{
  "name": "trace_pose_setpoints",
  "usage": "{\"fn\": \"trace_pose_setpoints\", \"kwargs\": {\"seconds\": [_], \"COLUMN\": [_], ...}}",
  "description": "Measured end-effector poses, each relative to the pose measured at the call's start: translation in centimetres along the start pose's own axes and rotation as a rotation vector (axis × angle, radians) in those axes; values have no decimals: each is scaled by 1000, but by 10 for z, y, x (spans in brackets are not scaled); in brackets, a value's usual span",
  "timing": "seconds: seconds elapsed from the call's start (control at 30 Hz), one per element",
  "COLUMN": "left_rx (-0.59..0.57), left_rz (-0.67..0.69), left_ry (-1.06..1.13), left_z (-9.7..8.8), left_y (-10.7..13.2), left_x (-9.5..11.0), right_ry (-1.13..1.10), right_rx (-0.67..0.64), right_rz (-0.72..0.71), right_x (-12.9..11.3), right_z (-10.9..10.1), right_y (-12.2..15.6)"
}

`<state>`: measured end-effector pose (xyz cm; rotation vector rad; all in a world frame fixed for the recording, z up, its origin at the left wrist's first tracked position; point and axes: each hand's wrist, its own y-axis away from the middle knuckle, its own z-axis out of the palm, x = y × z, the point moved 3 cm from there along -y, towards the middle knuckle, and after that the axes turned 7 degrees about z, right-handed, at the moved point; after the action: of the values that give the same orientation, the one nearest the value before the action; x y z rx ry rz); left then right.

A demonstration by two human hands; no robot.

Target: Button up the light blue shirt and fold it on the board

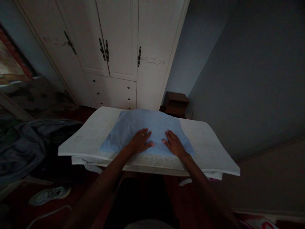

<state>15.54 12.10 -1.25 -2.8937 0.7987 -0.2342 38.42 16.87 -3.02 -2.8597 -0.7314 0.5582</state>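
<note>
A light blue cloth (133,125) lies spread flat over the middle of a white table (209,143). My left hand (140,141) rests palm down on the cloth, fingers stretched out and pointing forward and right. My right hand (173,143) lies flat on the cloth beside it, fingers spread and pointing forward and left. The fingertips of the two hands are a short gap apart. Neither hand holds anything.
A white wardrobe (119,47) with dark handles and small drawers stands behind the table. A small brown stool (176,102) sits in the corner by the blue-grey wall. Dark clothes (28,143) are heaped at the left, a white shoe (50,194) lies on the floor.
</note>
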Motion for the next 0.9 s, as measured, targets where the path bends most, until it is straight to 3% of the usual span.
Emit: {"fn": "trace_pose_setpoints", "kwargs": {"seconds": [0.2,0.37,0.47,0.57,0.7,0.8,0.9], "left_rx": [66,78,101,171,139,68,72], "left_rz": [-59,-178,-206,-209,-134,-120,-206], "left_ry": [-44,-58,-38,-34,-4,-17,-61], "left_z": [6,1,-10,-28,-45,-41,-29], "left_y": [50,93,102,84,17,-34,-59], "left_x": [-33,-62,-78,-89,-98,-107,-127], "right_ry": [61,41,6,-25,-46,-35,24], "right_rx": [23,24,42,66,72,36,-54], "right_rz": [38,23,55,65,-49,-142,-84], "right_x": [55,63,57,35,-25,-62,-57], "right_z": [-1,-1,-2,-4,-2,10,25], "right_y": [26,25,16,-4,-58,-108,-146]}}
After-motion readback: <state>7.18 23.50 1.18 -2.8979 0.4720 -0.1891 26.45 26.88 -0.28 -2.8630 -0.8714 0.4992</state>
